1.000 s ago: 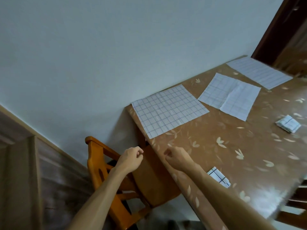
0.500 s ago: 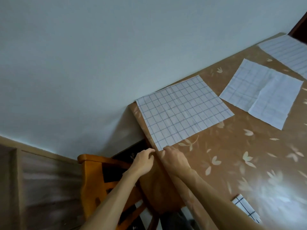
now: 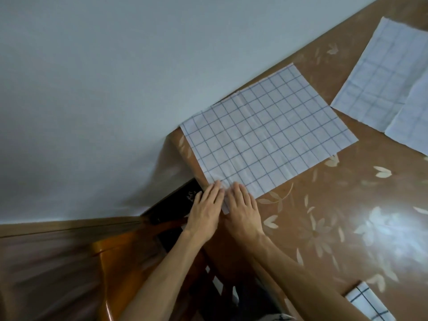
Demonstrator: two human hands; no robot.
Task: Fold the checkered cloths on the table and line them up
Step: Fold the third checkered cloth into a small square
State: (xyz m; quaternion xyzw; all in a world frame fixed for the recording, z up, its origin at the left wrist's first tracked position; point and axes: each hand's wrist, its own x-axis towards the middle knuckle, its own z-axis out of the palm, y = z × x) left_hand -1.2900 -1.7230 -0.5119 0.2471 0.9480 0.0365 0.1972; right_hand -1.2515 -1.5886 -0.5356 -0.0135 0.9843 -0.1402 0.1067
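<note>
Head cam is showing left hand (image 3: 205, 212) & right hand (image 3: 243, 210) lying flat, fingers straight, on near corner of checkered cloth (image 3: 266, 135) at table (image 3: 324, 216) edge; glossy top is prob. risking cloth sliding or bunching, skewing the fold.

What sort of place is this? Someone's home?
Most likely a home, perhaps a dining corner: a brown table with a glossy flower-patterned cover stands against a plain wall, an orange wooden chair sits at its end, and a checkered cloth lies spread flat on top.
</note>
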